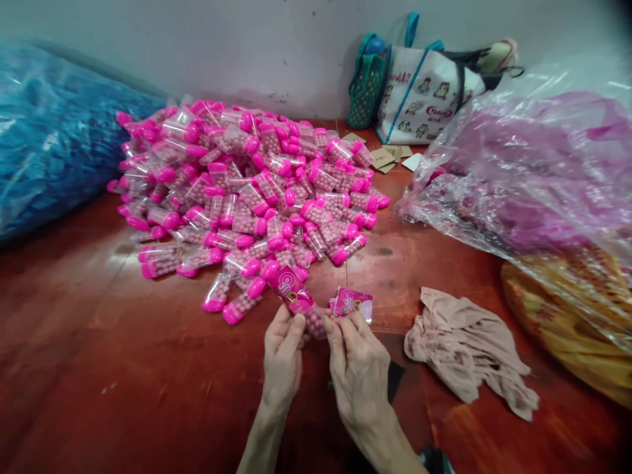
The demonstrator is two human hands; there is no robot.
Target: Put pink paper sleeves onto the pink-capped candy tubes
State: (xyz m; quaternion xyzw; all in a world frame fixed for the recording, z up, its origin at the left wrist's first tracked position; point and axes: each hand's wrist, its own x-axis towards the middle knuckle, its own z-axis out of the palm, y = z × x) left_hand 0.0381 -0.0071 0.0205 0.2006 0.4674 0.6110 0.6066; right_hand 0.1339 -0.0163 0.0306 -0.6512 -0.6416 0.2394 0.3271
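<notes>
A clear candy bottle [316, 322] filled with pink balls is held up between my two hands. At its upper left end is a pink printed label [291, 291]. My left hand [283, 355] is closed on the bottle's left side, its thumb near the label's lower edge. On the right side, the fingers of my right hand [360, 368] pinch the bottle. Just beyond my right hand, more pink printed labels [353, 303] lie on the red floor [207, 388]. Ahead spreads a large heap of similar pink-capped bottles [247, 184].
A big bag of blue pieces [59, 138] sits at the left. At the right are a clear plastic bag with pink contents [533, 171], a yellow sack [567, 316] and a crumpled beige cloth [467, 342]. A white tote [424, 92] stands by the wall near cardboard scraps [388, 158].
</notes>
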